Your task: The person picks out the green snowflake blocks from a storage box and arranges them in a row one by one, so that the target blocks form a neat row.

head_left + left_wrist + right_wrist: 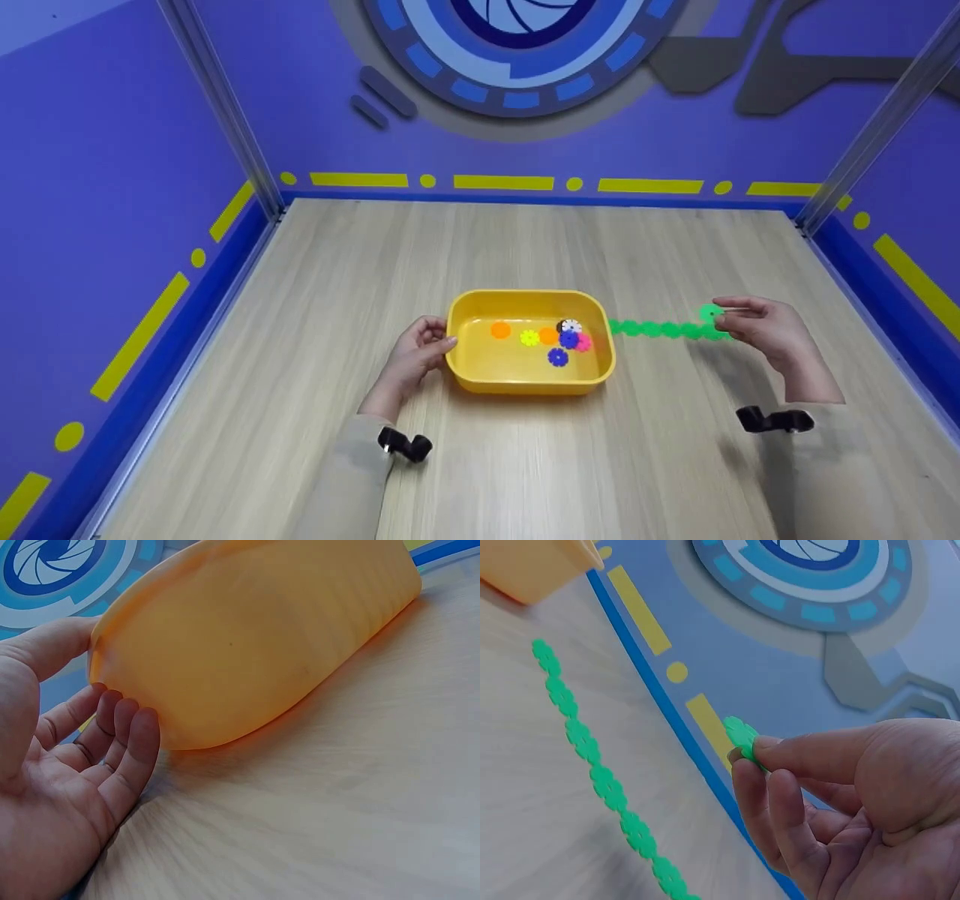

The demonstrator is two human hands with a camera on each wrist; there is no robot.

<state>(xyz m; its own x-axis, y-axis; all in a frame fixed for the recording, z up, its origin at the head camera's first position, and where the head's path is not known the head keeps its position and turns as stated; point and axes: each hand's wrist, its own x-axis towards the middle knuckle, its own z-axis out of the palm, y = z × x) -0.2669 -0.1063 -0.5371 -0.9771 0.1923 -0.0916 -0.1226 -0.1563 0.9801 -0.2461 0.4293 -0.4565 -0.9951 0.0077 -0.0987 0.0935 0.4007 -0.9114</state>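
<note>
A yellow plastic basin (487, 386) stands on the table with several coloured notched discs inside. My left hand (416, 352) grips its left rim, thumb over the edge and fingers against the outer wall, as the left wrist view shows on the basin wall (247, 652). To the right of the basin, a row of linked green notched discs (652, 329) stretches across the table. Above that row's right end, my right hand (772, 334) pinches a single green notched disc (740, 733) between thumb and fingertips. In the right wrist view the green row (607, 787) lies apart from the held disc.
Inside the basin are orange (500, 330), yellow (529, 338), white (571, 326), dark blue (557, 357) and pink discs. Blue-purple panels (525, 157) with yellow marks border the wooden table (360, 255) at the back and both sides.
</note>
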